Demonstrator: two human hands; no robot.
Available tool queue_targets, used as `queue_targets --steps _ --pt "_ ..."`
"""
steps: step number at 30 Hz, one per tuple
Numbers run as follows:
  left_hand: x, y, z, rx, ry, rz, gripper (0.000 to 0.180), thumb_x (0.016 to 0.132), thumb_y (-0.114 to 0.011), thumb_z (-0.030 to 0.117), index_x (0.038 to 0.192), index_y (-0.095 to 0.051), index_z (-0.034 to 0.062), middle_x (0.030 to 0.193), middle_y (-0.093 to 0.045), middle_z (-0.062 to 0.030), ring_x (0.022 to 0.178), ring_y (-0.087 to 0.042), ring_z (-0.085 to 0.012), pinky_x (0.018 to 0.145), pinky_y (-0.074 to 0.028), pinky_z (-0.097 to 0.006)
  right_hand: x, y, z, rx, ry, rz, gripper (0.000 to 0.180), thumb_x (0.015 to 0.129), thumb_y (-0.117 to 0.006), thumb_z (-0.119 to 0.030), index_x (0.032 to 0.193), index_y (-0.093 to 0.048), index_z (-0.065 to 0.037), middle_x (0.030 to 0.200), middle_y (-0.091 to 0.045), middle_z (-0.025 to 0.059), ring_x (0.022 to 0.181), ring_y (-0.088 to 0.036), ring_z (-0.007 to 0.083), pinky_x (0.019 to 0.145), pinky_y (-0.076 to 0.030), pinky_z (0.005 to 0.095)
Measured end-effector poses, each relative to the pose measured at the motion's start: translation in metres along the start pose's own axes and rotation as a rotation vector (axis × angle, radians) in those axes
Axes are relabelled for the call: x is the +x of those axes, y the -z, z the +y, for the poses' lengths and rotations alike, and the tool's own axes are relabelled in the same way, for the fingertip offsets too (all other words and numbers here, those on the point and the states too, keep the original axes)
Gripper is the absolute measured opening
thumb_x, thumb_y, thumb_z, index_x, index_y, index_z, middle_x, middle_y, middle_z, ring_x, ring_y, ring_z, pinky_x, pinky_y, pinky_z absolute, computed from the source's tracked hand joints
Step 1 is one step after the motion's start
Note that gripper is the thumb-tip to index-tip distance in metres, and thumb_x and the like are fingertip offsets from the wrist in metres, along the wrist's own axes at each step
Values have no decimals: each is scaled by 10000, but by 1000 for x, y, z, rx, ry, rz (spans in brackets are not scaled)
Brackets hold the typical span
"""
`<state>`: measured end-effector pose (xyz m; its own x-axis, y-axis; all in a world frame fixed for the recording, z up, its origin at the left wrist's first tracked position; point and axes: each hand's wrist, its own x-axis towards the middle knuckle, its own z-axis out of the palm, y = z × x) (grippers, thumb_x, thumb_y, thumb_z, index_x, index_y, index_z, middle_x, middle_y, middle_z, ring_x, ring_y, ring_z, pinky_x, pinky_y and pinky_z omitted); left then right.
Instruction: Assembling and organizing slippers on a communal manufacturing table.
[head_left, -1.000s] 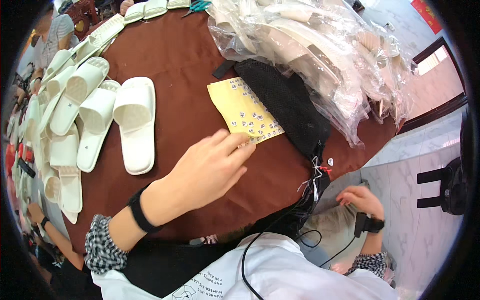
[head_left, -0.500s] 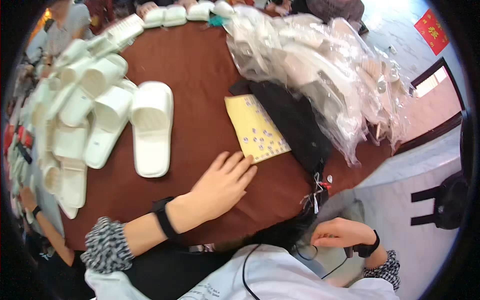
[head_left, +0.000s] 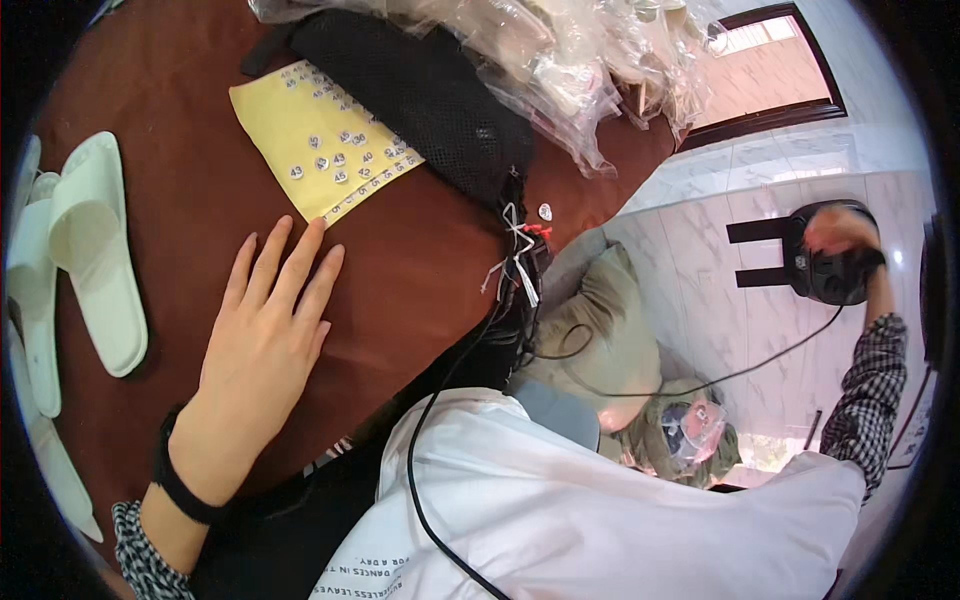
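Note:
My left hand lies flat on the brown tablecloth with its fingers stretched out. Its fingertips are just by the lower corner of a yellow sheet dotted with small round white number stickers. A white slide slipper lies to its left, with more slippers beyond. Off to the right, my right hand is stretched far out over a black rounded device with two flat black bars. Motion smears its fingers, so I cannot tell whether it grips or touches the device.
A black mesh bag with white and red ties lies against the sheet. Behind it are slippers in clear plastic bags. A thin black cable runs from the device toward me, past stuffed olive cloth beside the table.
My view has turned to the right. My right hand has swung from near my body out to the black device. The left hand stays flat by the sheet, its fingers more spread.

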<state>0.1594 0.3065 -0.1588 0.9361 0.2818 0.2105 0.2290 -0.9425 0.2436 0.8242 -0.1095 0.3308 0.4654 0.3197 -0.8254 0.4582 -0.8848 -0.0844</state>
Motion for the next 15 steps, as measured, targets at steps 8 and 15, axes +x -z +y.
queue_targets --steps 8,15 --pt "21 17 11 17 -93 -157 684 881 -734 219 1482 -469 28 1561 -401 -202 1464 -361 -399 1202 -322 -504 136 -306 -358 -514 1169 644 226 886 -667 -73 1108 -687 -32 1086 -692 108 1013 -675 259 888 -530 366" --pt "19 23 -13 -141 -132 -187 670 904 -715 208 1503 -455 57 1571 -411 -171 1454 -382 -382 1220 -319 -476 219 -471 -404 -577 1581 78 97 844 -633 -91 910 -609 -23 914 -638 133 940 -687 313 714 -575 423"
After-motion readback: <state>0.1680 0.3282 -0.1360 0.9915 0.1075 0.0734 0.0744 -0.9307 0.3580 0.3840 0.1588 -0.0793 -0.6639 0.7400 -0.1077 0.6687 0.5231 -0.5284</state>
